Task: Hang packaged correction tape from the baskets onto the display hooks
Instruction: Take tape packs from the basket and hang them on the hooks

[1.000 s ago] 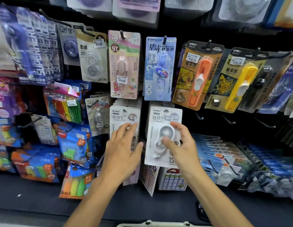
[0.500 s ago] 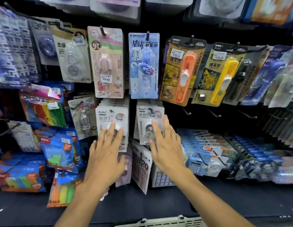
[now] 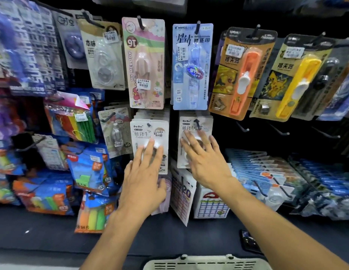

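Three bare hooks [image 3: 280,131] right of the white packs [image 3: 196,123] leave open room; orange pack [image 3: 241,75] overhangs them, blue stacks [image 3: 255,168] crowd below. Left side is packed tight; basket rim [image 3: 206,262] sits under the arms

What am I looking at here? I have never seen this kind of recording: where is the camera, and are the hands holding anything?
The one picture comes from a camera worn on a person's head, looking forward and down, so both bare arms reach in from below. In front is a shop display wall with packaged stationery on hooks. The left hand lies with straight fingers on the front white correction tape pack of a full hook. The right hand lies flat on the neighbouring white pack, hung on the next hook. Neither hand grips anything. At the bottom edge is the rim of a pale basket.
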